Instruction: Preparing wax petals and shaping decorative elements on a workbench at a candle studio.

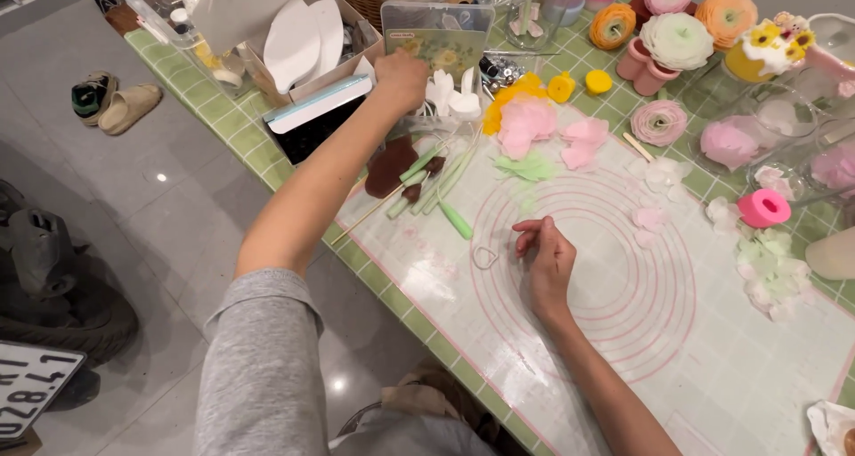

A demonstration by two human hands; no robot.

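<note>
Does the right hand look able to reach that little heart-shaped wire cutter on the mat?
Probably yes. The right hand rests on the mat just beside the cutter, with only bare mat between them and nothing lying across the gap.

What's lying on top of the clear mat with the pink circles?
On the mat: right hand, a small wire cutter, pale petals, green sticks. Its far edge is covered by pink petals.

A single head-worn camera looks steeply down and forward from above the person's chest, close over the near edge of the surface (223,109). The surface runs diagonally from upper left to lower right, with the floor (134,207) on the left. Both forearms enter from the bottom. No second view exists.
</note>
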